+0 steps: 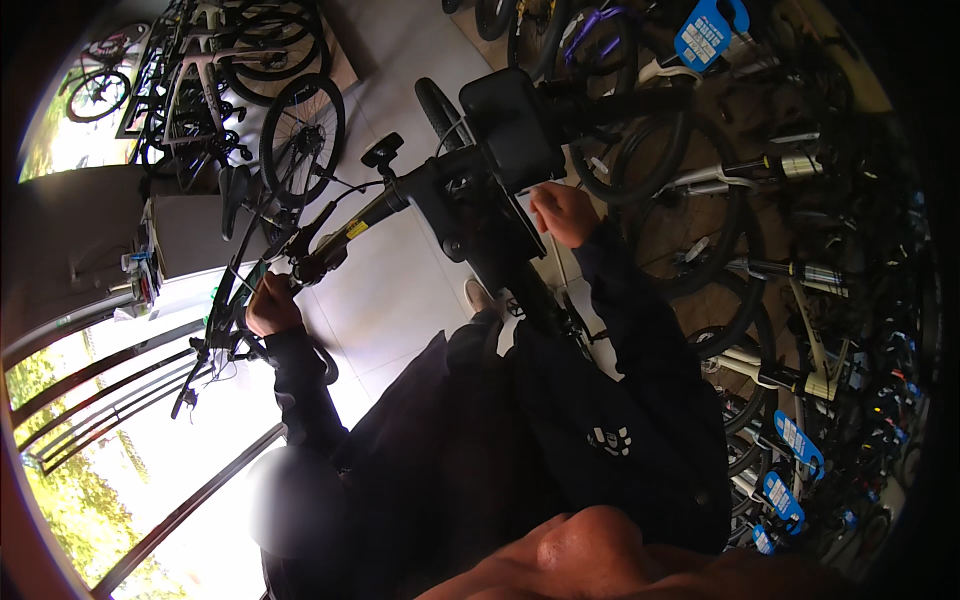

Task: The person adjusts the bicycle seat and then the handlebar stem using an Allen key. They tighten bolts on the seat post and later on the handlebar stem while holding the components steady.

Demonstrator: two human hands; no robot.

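A dark bicycle stands in front of me, its handlebar (358,226) running from my left toward the middle. My left hand (272,303) is closed around the grip at the left end, beside the brake lever. A small black round-edged part (382,150) sticks up from the bar. Over the bar's right side is a black rectangular case or panel (513,125) with rounded corners. Just below its lower right edge, my right hand (565,212) is curled closed; what lies inside the fingers is hidden. The bicycle's front tyre (436,112) shows beyond the bar.
Several bicycles with blue hang tags (704,36) stand close together along the right. More bicycles (302,140) are parked at the far left. Pale floor tiles (375,305) lie below, where a light shoe (478,296) shows. Bright windows with dark rails (100,400) are at left.
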